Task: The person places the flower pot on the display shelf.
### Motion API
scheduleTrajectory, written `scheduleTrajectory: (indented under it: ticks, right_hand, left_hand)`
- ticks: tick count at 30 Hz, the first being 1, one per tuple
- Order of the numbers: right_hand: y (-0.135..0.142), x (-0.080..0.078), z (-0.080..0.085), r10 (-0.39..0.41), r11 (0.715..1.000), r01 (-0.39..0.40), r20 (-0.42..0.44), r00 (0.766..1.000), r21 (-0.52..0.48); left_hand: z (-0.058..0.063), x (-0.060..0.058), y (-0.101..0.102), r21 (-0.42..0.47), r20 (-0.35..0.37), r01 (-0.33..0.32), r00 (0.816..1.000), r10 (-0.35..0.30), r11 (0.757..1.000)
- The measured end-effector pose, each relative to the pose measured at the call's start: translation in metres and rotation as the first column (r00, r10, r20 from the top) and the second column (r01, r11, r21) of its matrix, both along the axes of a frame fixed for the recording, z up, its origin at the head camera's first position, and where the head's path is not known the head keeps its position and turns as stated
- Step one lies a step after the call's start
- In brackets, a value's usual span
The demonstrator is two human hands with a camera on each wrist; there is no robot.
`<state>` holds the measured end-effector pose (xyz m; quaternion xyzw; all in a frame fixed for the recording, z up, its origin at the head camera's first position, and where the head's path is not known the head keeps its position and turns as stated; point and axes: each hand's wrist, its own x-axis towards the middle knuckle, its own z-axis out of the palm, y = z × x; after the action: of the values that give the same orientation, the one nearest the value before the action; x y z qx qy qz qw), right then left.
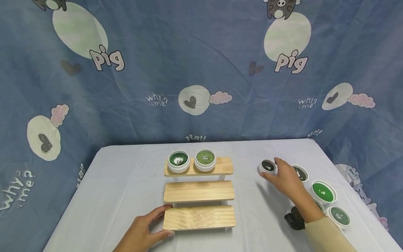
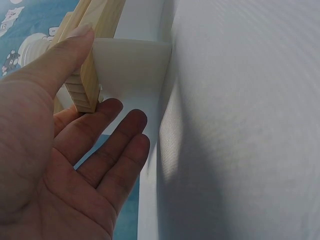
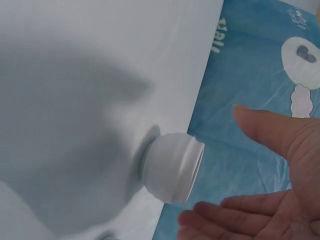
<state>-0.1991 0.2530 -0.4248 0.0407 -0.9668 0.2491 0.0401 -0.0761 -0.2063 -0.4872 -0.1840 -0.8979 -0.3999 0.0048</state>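
A three-tier stand with pale wooden steps (image 1: 199, 217) and white supports (image 2: 131, 65) stands on the table. My left hand (image 1: 143, 229) grips the left end of its lowest step, thumb at the front edge and forefinger behind; the other fingers are free in the left wrist view. On the top step sit two white pots, one with dark green contents (image 1: 178, 161), one with lighter, grainy green (image 1: 205, 160). To the right, my right hand (image 1: 288, 178) is spread around a small white pot (image 3: 170, 167) with near-black contents; the right wrist view shows a gap between fingers and pot.
Several more white pots with green or dark contents stand at the table's right, among them a bright green one (image 1: 323, 191) and a grey-green one (image 1: 339, 215), partly behind my right forearm. A black device (image 1: 295, 218) sits at that wrist. Blue printed cloth (image 1: 151, 122) hangs behind.
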Motion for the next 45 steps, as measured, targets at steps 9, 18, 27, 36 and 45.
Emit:
scheduleTrajectory:
  ticks: [9, 18, 27, 36, 45]
  right_hand:
    - [0.003, -0.016, -0.003, -0.043, 0.996, 0.030, 0.159, 0.986, 0.081]
    - [0.003, -0.030, -0.003, -0.042, 0.993, 0.009, 0.274, 0.961, 0.119]
    - [0.001, -0.038, -0.002, -0.052, 0.993, 0.020, 0.276, 0.960, 0.116]
    - [0.003, -0.041, -0.005, -0.065, 0.990, 0.030, 0.260, 0.964, 0.136]
    - [0.005, -0.042, -0.006, -0.058, 0.991, 0.025, 0.261, 0.964, 0.129]
  left_hand:
    - [0.002, 0.000, 0.000, -0.009, 0.006, -0.002, 1.000, 0.002, 1.000]
    - [0.000, -0.001, 0.000, -0.004, 0.000, 0.012, 1.000, -0.012, 1.000]
    - [0.000, -0.001, 0.000, 0.000, 0.008, 0.007, 1.000, -0.007, 1.000]
    - [-0.001, 0.001, 0.000, 0.010, -0.019, 0.016, 1.000, -0.016, 1.000]
    - [-0.001, 0.000, 0.000, 0.012, -0.010, 0.013, 1.000, -0.013, 1.000]
